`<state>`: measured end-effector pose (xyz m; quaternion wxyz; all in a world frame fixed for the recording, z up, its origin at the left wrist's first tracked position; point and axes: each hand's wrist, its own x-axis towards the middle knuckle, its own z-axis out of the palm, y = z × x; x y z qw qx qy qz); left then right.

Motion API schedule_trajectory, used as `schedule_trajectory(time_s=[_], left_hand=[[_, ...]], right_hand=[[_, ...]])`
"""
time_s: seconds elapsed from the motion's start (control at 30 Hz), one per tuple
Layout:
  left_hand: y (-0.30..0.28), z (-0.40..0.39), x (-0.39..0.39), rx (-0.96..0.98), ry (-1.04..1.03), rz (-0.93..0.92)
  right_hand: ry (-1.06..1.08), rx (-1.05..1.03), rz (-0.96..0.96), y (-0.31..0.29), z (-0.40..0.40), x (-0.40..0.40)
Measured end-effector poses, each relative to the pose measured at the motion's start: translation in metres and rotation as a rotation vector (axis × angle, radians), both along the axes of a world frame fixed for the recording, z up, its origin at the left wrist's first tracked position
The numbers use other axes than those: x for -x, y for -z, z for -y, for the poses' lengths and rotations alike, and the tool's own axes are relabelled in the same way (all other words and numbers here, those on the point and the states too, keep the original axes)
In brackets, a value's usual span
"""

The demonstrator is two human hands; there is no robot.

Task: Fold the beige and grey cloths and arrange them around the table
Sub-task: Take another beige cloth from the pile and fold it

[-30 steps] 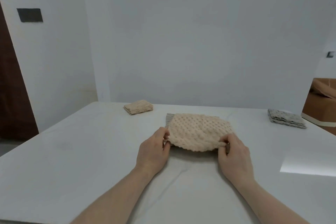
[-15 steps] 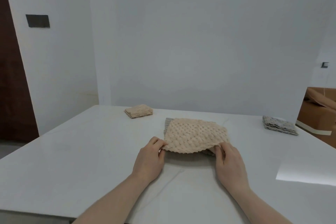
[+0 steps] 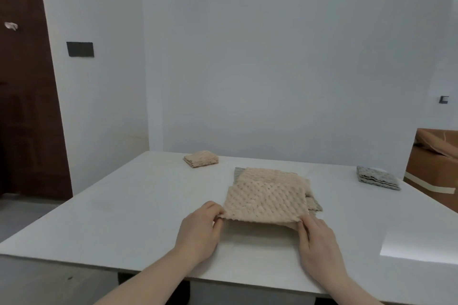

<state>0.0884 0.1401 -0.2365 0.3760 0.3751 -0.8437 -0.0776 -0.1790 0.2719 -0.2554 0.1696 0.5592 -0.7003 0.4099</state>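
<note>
Both hands have drawn the beige cloth [image 3: 266, 197] nearer the front edge of the white bench [image 3: 124, 205] than a second ago, its near edge lifted off the surface. The left hand [image 3: 198, 233] pinches the near left corner between thumb and curled fingers [image 3: 219, 220]; the right hand [image 3: 319, 240] pinches the near right corner the same way. More of the grey cloth [image 3: 314, 202] now shows under the beige one, at its far and right sides. A folded beige cloth [image 3: 201, 158] lies far left, a folded grey cloth [image 3: 378, 178] far right, both where they were. A cardboard box [image 3: 433, 163] stands beyond the bench's right edge.
</note>
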Motion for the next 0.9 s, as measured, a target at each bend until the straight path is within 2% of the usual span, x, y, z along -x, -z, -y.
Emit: schedule_trajectory(time_s=[0.1,0.23,0.53,0.7,0.9], left_hand=[[-0.034,-0.008,-0.022,0.073,-0.024,0.091],[-0.092,-0.037,-0.048,0.119,-0.036,0.186],[-0.192,-0.086,-0.083,0.181,-0.078,0.136],[-0.208,-0.085,-0.082,0.139,-0.087,0.158],[-0.187,-0.052,-0.064,0.093,-0.134,0.184]], right_hand=[[-0.006,-0.028,-0.037,-0.013,-0.025,-0.009],[-0.070,-0.027,-0.111,-0.062,-0.052,-0.020],[-0.132,0.082,-0.004,-0.176,-0.083,-0.040],[-0.146,0.125,0.051,-0.193,-0.080,-0.041],[-0.065,0.052,0.081,-0.175,-0.057,-0.025]])
